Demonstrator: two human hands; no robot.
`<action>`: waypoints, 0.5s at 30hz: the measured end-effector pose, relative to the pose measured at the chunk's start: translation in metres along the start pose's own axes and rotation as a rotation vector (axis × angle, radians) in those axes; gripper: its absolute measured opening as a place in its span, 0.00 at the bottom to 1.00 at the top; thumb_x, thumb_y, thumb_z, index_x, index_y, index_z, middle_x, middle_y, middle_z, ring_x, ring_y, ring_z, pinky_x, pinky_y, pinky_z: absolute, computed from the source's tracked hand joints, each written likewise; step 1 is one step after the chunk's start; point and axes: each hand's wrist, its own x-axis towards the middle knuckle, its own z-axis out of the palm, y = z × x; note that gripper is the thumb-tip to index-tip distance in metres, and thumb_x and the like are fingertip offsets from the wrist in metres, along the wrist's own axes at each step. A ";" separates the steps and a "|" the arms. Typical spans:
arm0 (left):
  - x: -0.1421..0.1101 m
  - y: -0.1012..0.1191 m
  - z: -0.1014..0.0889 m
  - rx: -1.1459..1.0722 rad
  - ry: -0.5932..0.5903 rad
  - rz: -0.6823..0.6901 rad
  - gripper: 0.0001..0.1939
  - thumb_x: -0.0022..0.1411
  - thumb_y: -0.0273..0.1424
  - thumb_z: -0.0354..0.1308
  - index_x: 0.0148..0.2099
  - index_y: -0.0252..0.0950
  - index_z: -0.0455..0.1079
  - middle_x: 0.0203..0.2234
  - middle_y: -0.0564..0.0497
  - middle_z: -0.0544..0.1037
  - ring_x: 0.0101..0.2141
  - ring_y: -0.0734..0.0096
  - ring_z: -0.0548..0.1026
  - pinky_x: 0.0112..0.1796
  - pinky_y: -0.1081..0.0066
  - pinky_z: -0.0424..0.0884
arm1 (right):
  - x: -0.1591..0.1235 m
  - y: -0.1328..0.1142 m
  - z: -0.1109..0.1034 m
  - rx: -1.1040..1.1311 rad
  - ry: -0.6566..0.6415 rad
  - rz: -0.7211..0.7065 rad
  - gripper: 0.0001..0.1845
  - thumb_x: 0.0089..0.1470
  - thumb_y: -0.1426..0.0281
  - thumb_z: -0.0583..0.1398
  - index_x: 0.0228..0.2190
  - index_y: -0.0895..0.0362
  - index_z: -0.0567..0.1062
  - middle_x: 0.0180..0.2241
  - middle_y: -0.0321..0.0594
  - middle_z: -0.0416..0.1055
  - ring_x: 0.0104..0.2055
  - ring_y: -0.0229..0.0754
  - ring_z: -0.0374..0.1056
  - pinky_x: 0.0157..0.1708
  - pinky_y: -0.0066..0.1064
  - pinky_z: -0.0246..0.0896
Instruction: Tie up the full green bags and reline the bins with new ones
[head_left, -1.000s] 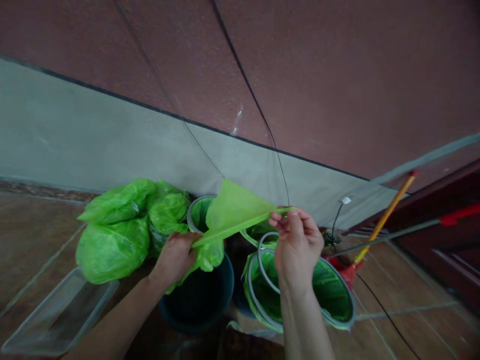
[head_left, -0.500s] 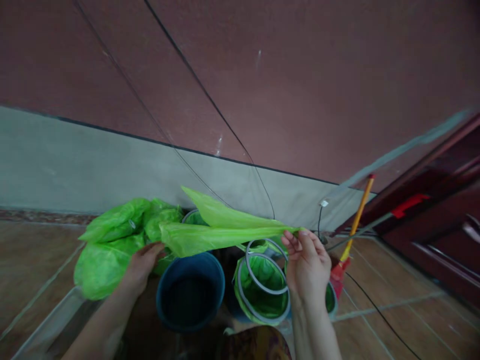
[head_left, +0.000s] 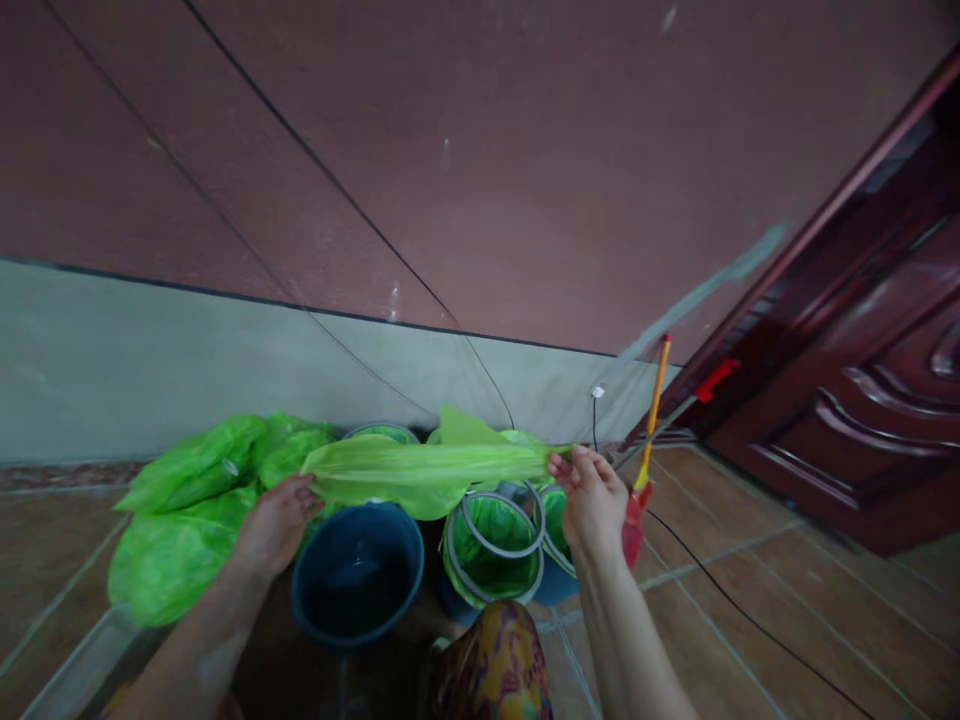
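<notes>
A bright green plastic bag [head_left: 427, 466] is stretched flat between my two hands. My left hand [head_left: 276, 520] pinches its left end, and my right hand [head_left: 589, 490] grips the gathered right end. Beneath the bag, nearer my left hand, stands a dark blue bucket [head_left: 358, 620] whose inside looks dark. Right of it is a bin lined with green plastic [head_left: 491, 580], with a loose grey ring [head_left: 471, 520] resting tilted across its mouth. Another green-lined bin [head_left: 556, 520] is partly hidden by my right hand.
Bulging green bags [head_left: 180, 550] lie on the tiled floor at the left. At the right, a yellow-handled red tool [head_left: 654, 410] leans by the wall near a dark red door [head_left: 840, 430]. A black cable [head_left: 750, 610] crosses the floor. My patterned knee [head_left: 499, 665] shows below.
The view has swung right, showing more of the door. My left hand now holds the bag's left end, and the bag has gone from a folded, flared shape to a flatter, tauter strip.
</notes>
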 end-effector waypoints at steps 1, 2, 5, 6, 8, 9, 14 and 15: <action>-0.007 0.015 -0.003 -0.019 -0.002 0.023 0.03 0.47 0.24 0.57 0.27 0.35 0.67 0.18 0.56 0.73 0.22 0.75 0.71 0.30 0.74 0.70 | 0.001 0.004 -0.005 0.005 0.008 0.031 0.18 0.33 0.65 0.71 0.24 0.60 0.71 0.17 0.27 0.67 0.23 0.35 0.72 0.26 0.25 0.68; -0.014 0.027 -0.006 -0.044 0.006 0.043 0.03 0.48 0.23 0.56 0.27 0.35 0.67 0.17 0.56 0.72 0.21 0.75 0.71 0.28 0.75 0.70 | 0.000 0.008 -0.010 0.009 0.015 0.060 0.18 0.33 0.65 0.71 0.24 0.60 0.71 0.17 0.28 0.67 0.23 0.35 0.72 0.25 0.25 0.68; -0.038 0.043 -0.015 -0.058 -0.027 0.065 0.05 0.50 0.24 0.56 0.31 0.35 0.70 0.17 0.57 0.73 0.22 0.72 0.72 0.26 0.74 0.71 | -0.010 0.018 -0.023 0.027 0.035 0.121 0.18 0.33 0.65 0.71 0.25 0.60 0.71 0.18 0.29 0.68 0.23 0.35 0.71 0.25 0.25 0.69; -0.045 0.041 -0.017 -0.039 -0.043 0.059 0.06 0.51 0.25 0.57 0.34 0.36 0.71 0.18 0.56 0.75 0.22 0.71 0.73 0.25 0.74 0.71 | -0.014 0.021 -0.027 0.033 0.039 0.132 0.18 0.33 0.66 0.71 0.26 0.60 0.72 0.18 0.29 0.69 0.23 0.34 0.71 0.25 0.24 0.69; -0.055 0.030 -0.020 0.046 -0.064 0.053 0.11 0.49 0.26 0.61 0.39 0.35 0.73 0.22 0.55 0.78 0.24 0.69 0.75 0.26 0.72 0.73 | -0.021 0.024 -0.035 0.038 0.038 0.142 0.17 0.34 0.67 0.71 0.26 0.60 0.72 0.20 0.29 0.70 0.23 0.33 0.70 0.25 0.24 0.69; -0.058 0.024 -0.021 0.108 -0.070 0.057 0.14 0.48 0.27 0.64 0.40 0.35 0.74 0.24 0.53 0.79 0.25 0.68 0.76 0.28 0.72 0.74 | -0.024 0.025 -0.040 0.036 0.037 0.144 0.17 0.34 0.68 0.71 0.26 0.60 0.72 0.20 0.29 0.70 0.23 0.33 0.71 0.25 0.25 0.70; -0.058 -0.002 -0.024 0.376 0.061 0.222 0.12 0.41 0.31 0.69 0.31 0.34 0.75 0.21 0.55 0.78 0.22 0.72 0.74 0.24 0.76 0.70 | -0.031 0.022 -0.068 -0.001 0.066 0.147 0.17 0.34 0.67 0.71 0.27 0.60 0.72 0.20 0.30 0.71 0.24 0.34 0.71 0.26 0.25 0.70; -0.056 -0.004 -0.025 0.392 0.096 0.258 0.11 0.42 0.33 0.69 0.30 0.34 0.75 0.20 0.55 0.77 0.21 0.74 0.73 0.24 0.77 0.69 | -0.032 0.022 -0.074 -0.009 0.078 0.147 0.18 0.34 0.67 0.71 0.26 0.60 0.72 0.20 0.31 0.71 0.23 0.34 0.71 0.25 0.25 0.70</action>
